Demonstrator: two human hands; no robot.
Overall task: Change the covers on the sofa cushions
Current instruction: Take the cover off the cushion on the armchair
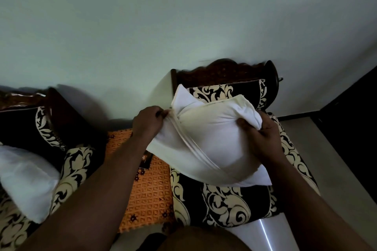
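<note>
My left hand pinched the cover edge while my right hand gripped the cushion through the cloth, above the chair seat. If I tugged unevenly, the cover could bunch, I judged, and its corner stay unfilled

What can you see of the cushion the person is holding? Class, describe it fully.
The cushion is plump, white and soft-looking, partly inside a cream fabric cover with a piped seam running diagonally across it. One white corner still pokes out of the cover at the top left. It is held tilted above the patterned black-and-cream chair. The left hand pinches the cover's edge, and the right hand grips the cushion's far side, thumb pressed into the fabric.
</note>
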